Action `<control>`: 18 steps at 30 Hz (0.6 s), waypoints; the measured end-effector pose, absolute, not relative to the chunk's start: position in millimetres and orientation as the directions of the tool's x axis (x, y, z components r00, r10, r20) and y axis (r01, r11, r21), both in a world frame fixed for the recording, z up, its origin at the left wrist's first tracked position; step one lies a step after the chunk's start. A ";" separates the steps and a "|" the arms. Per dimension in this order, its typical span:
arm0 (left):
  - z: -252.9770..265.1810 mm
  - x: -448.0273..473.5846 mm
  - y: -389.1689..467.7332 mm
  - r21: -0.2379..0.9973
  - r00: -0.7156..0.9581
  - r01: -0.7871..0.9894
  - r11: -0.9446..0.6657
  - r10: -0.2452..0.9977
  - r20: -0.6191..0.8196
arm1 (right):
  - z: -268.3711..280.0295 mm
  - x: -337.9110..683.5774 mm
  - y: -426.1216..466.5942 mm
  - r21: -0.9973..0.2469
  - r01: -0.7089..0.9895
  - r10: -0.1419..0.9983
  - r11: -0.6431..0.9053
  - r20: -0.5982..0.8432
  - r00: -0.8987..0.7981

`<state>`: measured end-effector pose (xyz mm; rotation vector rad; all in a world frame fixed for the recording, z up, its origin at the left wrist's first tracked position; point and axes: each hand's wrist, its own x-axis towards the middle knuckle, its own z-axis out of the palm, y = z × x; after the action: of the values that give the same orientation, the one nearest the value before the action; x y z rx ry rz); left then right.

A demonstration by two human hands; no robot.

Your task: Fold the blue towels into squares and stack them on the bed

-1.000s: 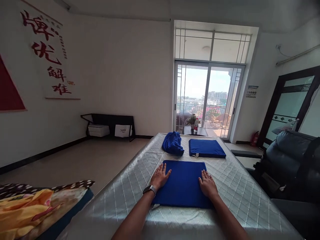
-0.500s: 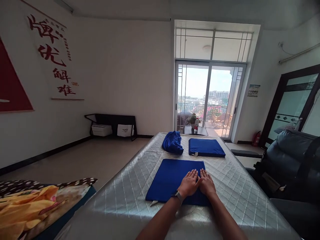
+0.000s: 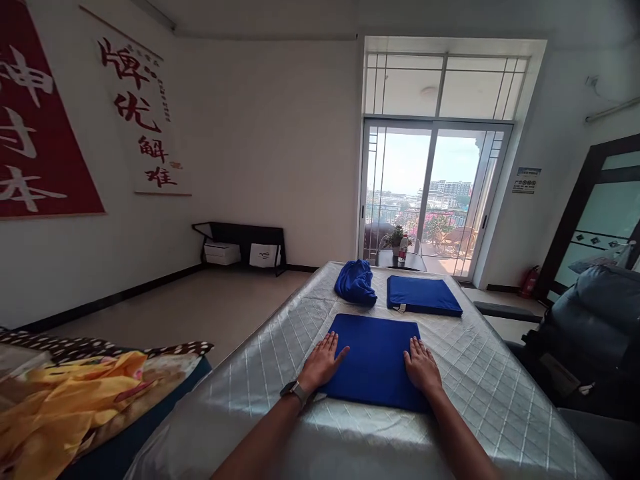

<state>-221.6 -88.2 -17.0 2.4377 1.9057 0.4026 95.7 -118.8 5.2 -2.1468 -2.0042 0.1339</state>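
Note:
A flat blue fabric square [image 3: 376, 363], like a cushion cover or folded cloth, lies on the silver quilted table cover [image 3: 270, 363] in front of me. My left hand [image 3: 323, 361] rests along its left edge, palm down, fingers stretched out. Along the right edge lies my right hand [image 3: 423, 363], also flat with its fingers extended. Neither hand grasps anything. Farther back are a crumpled blue cloth [image 3: 355, 283] on the left and a neat stack of blue fabric squares [image 3: 424, 295] with a white tag on the right.
Yellow and patterned bedding [image 3: 85, 400] lies at the lower left. A dark padded chair [image 3: 595, 333] stands along the right side. Behind the table's far end is a small table [image 3: 400, 261] with a plant and bottle. A black low rack [image 3: 245, 243] stands by the wall.
My hands were side by side on the right part of the blue square. Now they are apart, the left one at the left edge. The view has turned slightly left.

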 end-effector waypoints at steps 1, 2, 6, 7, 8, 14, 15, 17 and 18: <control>-18.4 -228.4 -88.6 0.170 0.216 0.953 -0.249 0.957 0.192 | 5.5 95.3 -119.0 -0.207 0.976 0.995 -0.061 0.069 0.077; -19.3 -232.2 -89.2 0.170 0.213 0.954 -0.246 0.958 0.194 | 6.1 94.9 -119.3 -0.206 0.976 0.995 -0.062 0.068 0.078; -18.2 -230.6 -92.3 0.181 0.197 0.956 -0.232 0.961 0.193 | 13.1 91.6 -123.9 -0.195 0.979 0.992 -0.066 0.090 0.085; -17.7 -229.1 -93.0 0.183 0.194 0.956 -0.230 0.962 0.194 | 15.5 90.4 -126.3 -0.185 0.981 0.990 -0.064 0.110 0.086; -17.3 -228.1 -93.4 0.183 0.192 0.956 -0.229 0.961 0.199 | 17.9 89.2 -129.3 -0.173 0.983 0.987 -0.060 0.135 0.084; -20.3 -229.4 -92.7 0.164 0.212 0.953 -0.255 0.947 0.242 | 15.1 81.1 -162.0 -0.157 0.987 0.986 -0.022 0.158 0.048; -20.8 -229.8 -92.2 0.162 0.214 0.953 -0.257 0.947 0.241 | 11.5 80.5 -168.0 -0.166 0.986 0.991 -0.024 0.128 0.045; -21.4 -230.4 -91.4 0.161 0.215 0.953 -0.256 0.948 0.236 | 4.4 80.4 -178.1 -0.178 0.984 0.996 -0.029 0.077 0.043; -21.5 -230.6 -91.1 0.160 0.215 0.953 -0.256 0.949 0.232 | 1.6 80.8 -181.9 -0.183 0.983 0.997 -0.031 0.061 0.042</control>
<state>-230.6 -91.1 -21.5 2.4621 1.9266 0.4490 80.8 -181.9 1.6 -2.1339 -2.0568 0.1245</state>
